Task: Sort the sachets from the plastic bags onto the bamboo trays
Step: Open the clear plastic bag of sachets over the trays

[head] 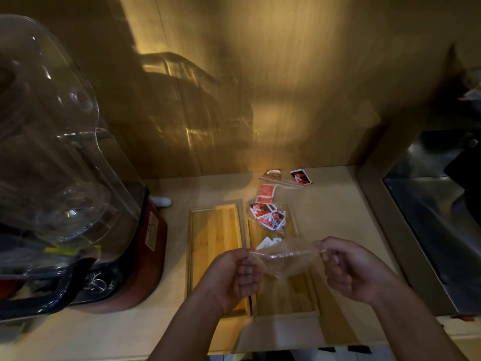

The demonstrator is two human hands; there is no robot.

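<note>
Two bamboo trays lie side by side on the counter: the left tray (213,238) is bare, the right tray (291,298) is partly covered. My left hand (239,274) and my right hand (343,269) each pinch one side of a clear plastic bag (283,259), stretched between them above the right tray. White sachets (268,242) show just behind the bag. A second clear bag with red-and-black sachets (268,216) lies across the far end of the right tray. One loose red-and-black sachet (301,176) lies near the wall.
A large blender with a clear cover (52,142) and red base (140,269) fills the left side. A wooden wall (260,87) backs the counter. A metal sink (437,217) is at the right. The counter's front edge runs just below my forearms.
</note>
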